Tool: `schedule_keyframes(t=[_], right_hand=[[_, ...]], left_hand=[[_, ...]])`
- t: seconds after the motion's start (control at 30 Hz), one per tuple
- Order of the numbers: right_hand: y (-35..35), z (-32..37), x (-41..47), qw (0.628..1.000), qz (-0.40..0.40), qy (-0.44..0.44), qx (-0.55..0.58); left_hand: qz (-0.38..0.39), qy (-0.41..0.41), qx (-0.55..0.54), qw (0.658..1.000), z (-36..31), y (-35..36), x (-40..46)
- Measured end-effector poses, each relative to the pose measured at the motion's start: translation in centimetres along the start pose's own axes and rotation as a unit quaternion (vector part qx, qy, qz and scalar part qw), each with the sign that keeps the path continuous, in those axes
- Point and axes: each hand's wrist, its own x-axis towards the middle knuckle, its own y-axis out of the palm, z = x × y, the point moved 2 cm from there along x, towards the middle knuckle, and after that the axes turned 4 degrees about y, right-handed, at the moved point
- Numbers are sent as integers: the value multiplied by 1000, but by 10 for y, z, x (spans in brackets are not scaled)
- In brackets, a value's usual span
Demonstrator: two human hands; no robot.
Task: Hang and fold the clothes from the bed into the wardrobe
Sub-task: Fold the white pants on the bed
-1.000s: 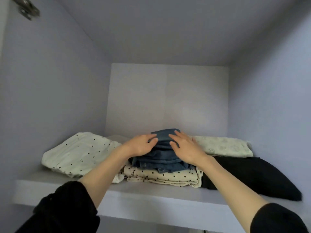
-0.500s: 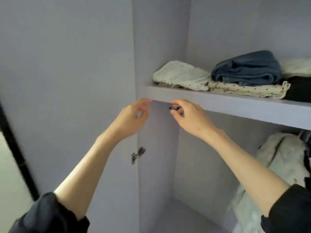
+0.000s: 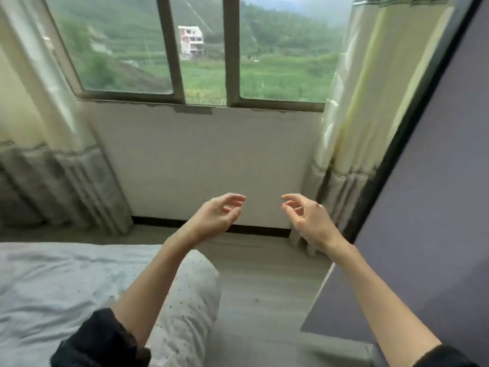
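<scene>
A person turns away from the wardrobe, both hands now empty, after setting a folded blue garment onto a stack on the upper shelf a second ago. The left hand (image 3: pixel 217 217) and right hand (image 3: pixel 308 218) hang raised in mid-air before the window (image 3: pixel 203 49), well apart from each other, fingers loosely curled and grasping nothing. Half a second ago the same hands were at the edge of the shelf; the shelf and its stacks have since dropped out of view, and only the purple wardrobe door (image 3: pixel 436 207) shows along the right edge.

To the near left lies the bed (image 3: pixel 53 287), its pale blue sheet rumpled. A light speckled cloth (image 3: pixel 190 300) lies at the bed's right edge, partly hidden by the left forearm; whether it is a garment waiting its turn or a pillow cannot be told. Curtains (image 3: pixel 352 102) frame the window at both sides.

The turn suggests one folding round is finished and the next pick-up from the bed is about to begin, likely needing a reach down and to the left.
</scene>
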Motion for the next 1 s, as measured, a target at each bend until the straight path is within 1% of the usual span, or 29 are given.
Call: schedule_keyframes(t=[0.07, 0.13, 0.17, 0.2, 0.27, 0.3, 0.37, 0.4, 0.43, 0.47, 0.57, 0.6, 0.67, 0.77, 0.8, 0.87, 0.93, 1.0], right_hand=[[36, 34, 14, 998, 52, -45, 5], [97, 85, 25, 986, 129, -101, 8], [110, 99, 29, 983, 139, -120, 13], [134, 123, 28, 975, 169, -143, 22], [198, 176, 14, 948, 245, -202, 30], [216, 189, 9, 938, 265, -222, 34], [258, 225, -15, 903, 331, -272, 32], [284, 244, -34, 878, 370, -303, 23], [301, 254, -47, 861, 394, -322, 20], [312, 260, -57, 848, 410, -335, 24], [361, 285, -115, 787, 479, -389, 22], [371, 288, -129, 770, 498, -398, 18], [399, 305, -182, 725, 545, -420, 13], [428, 324, -244, 677, 582, -450, 5], [439, 331, -262, 668, 590, -454, 2], [465, 342, -291, 662, 596, -454, -5], [492, 350, -312, 665, 597, -449, -19], [530, 359, -335, 674, 594, -437, -32]], left_hand=[[-41, -55, 8, 998, 35, -32, -34], [-115, -132, 18, 984, 68, -79, -91], [-130, -154, 17, 979, 73, -90, -105], [-162, -184, 22, 969, 85, -107, -129], [-247, -253, 33, 935, 106, -141, -198], [-268, -274, 39, 923, 109, -150, -217], [-327, -329, 50, 884, 119, -167, -270], [-364, -361, 53, 857, 120, -172, -304], [-382, -382, 54, 840, 120, -174, -326], [-388, -399, 54, 829, 119, -173, -340], [-421, -466, 41, 777, 114, -161, -413], [-432, -479, 33, 763, 111, -156, -428], [-463, -506, 23, 727, 104, -148, -485], [-492, -532, 28, 688, 101, -144, -553], [-498, -536, 30, 681, 105, -146, -575], [-503, -544, 24, 671, 119, -150, -614], [-497, -552, 16, 669, 140, -157, -644], [-476, -564, 3, 675, 168, -167, -675]])
